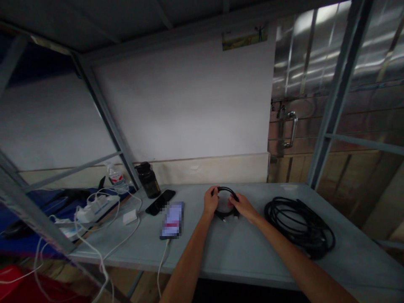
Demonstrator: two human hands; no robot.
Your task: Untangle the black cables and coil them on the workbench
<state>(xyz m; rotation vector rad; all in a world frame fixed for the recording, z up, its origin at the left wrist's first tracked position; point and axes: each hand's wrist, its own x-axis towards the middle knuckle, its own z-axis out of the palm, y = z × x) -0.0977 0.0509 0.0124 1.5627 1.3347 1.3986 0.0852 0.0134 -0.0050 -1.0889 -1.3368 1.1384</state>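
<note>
Both hands hold a small coil of black cable (226,189) just over the grey bench top (233,256). My left hand (211,201) is closed round the coil's left side. On its right side my right hand (242,205) grips the loop, fingers wrapped over it. Connector ends (224,219) hang at the bottom of the coil. A larger, looser coil of black cable (298,225) lies on the bench to the right of my right forearm. Left of my left arm lies a phone with a lit screen (173,221), a white cable plugged into its lower end.
A second, dark phone (160,202), a black bottle (148,180) and a white charger (130,216) stand or lie at the left. Farther left are a white power strip (97,208) with cords and a plastic water bottle (116,176). Metal frame posts (331,105) flank the bench.
</note>
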